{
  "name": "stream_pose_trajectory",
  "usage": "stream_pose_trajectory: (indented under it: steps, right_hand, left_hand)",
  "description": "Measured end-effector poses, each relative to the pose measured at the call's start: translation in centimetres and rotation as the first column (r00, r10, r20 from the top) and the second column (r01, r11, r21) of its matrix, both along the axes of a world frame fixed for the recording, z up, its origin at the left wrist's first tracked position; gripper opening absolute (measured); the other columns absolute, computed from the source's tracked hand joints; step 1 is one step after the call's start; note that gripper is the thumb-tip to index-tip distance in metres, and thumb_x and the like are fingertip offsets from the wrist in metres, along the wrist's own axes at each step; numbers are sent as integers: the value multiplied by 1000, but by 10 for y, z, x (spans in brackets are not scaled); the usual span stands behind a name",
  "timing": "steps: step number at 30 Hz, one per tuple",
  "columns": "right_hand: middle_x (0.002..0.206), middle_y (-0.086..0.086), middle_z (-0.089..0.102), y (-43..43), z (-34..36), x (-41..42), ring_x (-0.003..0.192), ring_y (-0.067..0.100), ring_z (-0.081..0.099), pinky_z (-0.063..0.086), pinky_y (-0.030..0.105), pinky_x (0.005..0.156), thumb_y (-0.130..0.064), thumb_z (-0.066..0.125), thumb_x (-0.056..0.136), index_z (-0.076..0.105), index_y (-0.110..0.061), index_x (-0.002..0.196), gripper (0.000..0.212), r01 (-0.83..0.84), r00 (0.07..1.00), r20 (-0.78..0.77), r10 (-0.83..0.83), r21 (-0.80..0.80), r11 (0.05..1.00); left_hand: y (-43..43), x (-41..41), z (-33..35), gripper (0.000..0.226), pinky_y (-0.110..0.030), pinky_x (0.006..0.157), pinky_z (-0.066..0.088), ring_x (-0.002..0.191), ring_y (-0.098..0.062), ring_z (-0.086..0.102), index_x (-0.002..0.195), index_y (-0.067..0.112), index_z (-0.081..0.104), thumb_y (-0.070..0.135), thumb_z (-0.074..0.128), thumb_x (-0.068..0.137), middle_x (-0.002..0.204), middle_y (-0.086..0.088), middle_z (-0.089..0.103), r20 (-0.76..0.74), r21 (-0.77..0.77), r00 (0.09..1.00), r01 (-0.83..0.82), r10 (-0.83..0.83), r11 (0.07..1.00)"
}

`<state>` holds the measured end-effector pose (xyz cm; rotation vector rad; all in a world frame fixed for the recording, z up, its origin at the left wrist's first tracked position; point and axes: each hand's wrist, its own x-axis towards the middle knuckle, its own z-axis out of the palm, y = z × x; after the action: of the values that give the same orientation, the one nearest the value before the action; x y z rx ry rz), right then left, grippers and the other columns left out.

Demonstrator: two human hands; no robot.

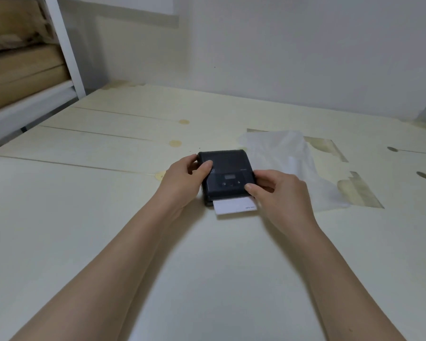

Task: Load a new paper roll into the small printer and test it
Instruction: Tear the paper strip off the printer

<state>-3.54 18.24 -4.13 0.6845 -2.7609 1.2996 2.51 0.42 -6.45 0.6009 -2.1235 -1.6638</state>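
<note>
A small black printer (225, 177) lies flat on the pale table (84, 217), its lid closed and its small display and buttons facing up. A strip of white paper (234, 205) sticks out of its near edge, with faint print at the right corner. My left hand (182, 180) grips the printer's left side, thumb on top near the far left corner. My right hand (280, 193) holds the right side, thumb pressed on the near right corner just above the paper.
A crumpled clear plastic wrapper (293, 163) lies just right of the printer, over stained patches of old tape. A white shelf frame (67, 57) with stacked cardboard stands at the far left. A white wall (280, 57) closes the back.
</note>
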Motion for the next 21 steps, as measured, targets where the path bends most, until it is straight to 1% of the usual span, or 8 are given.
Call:
stream_pose_trajectory:
  steps: [1, 3, 5, 7, 9, 13, 17, 21]
  right_hand:
    - [102, -12, 74, 1, 0, 0, 98, 10, 66, 46, 16, 77, -22, 67, 86, 72, -26, 112, 27, 4, 1000, -14, -3, 20, 1000]
    - [110, -12, 72, 3, 1, -2, 110, 15, 59, 44, 24, 86, -24, 67, 86, 66, -27, 121, 36, 2, 1000, -25, 0, 63, 998]
    - [116, -14, 68, 6, 1, -3, 116, 13, 54, 41, 24, 89, -24, 68, 85, 59, -29, 129, 45, -20, 1000, -4, 20, 98, 995]
    - [117, -14, 67, 7, 2, -4, 115, 10, 54, 40, 23, 90, -21, 68, 85, 57, -29, 131, 48, -33, 999, -12, 35, 131, 991]
    - [115, -13, 69, 7, 2, -5, 113, 9, 57, 44, 25, 94, -20, 71, 84, 57, -29, 131, 49, -17, 1000, -23, 20, 118, 993]
    - [109, -14, 72, 8, 3, -5, 108, 10, 57, 43, 25, 90, -20, 74, 81, 58, -30, 129, 51, -6, 1000, 14, 6, 62, 998]
    - [106, -14, 73, 9, 5, -5, 101, 8, 59, 43, 23, 85, -21, 73, 82, 61, -31, 125, 46, -16, 1000, 18, 16, -4, 1000]
    - [101, -18, 73, 8, 4, -5, 102, 8, 62, 46, 22, 86, -26, 67, 88, 59, -33, 122, 36, -14, 999, -49, 6, -155, 988]
  left_hand:
    - [-1, 1, 1, 49, -23, 91, 41, 117, -9, 56, 141, 27, 46, 38, 58, 94, 134, 10, 58, 12, -6, 1000, -4, 4, 1000]
    - [-8, 5, 4, 71, -27, 99, 38, 128, -11, 47, 150, 33, 31, 39, 66, 89, 147, 12, 42, 34, -82, 999, 41, -38, 996]
    - [-15, 12, 9, 82, -27, 105, 37, 134, -9, 42, 148, 40, 30, 35, 76, 81, 152, 19, 30, 87, -132, 976, 209, -199, 969]
    - [-21, 16, 11, 94, -20, 106, 34, 137, -3, 35, 148, 43, 28, 30, 83, 74, 155, 26, 21, 159, -177, 929, 361, -335, 916]
    - [-24, 16, 11, 100, -13, 103, 33, 137, 1, 33, 150, 40, 28, 26, 86, 70, 155, 26, 22, 159, -214, 925, 373, -345, 903]
    - [-32, 16, 7, 111, -29, 116, 30, 142, -1, 29, 150, 44, 25, 33, 90, 61, 157, 26, 21, 194, -244, 910, 406, -366, 880]
    - [-35, 17, 14, 111, -25, 112, 33, 133, -2, 41, 150, 38, 28, 29, 91, 60, 145, 19, 42, 160, -320, 936, 349, -313, 881]
    - [-39, 17, 16, 111, -29, 110, 36, 132, -7, 45, 148, 45, 28, 51, 86, 53, 142, 15, 49, 111, -232, 956, 290, -271, 929]
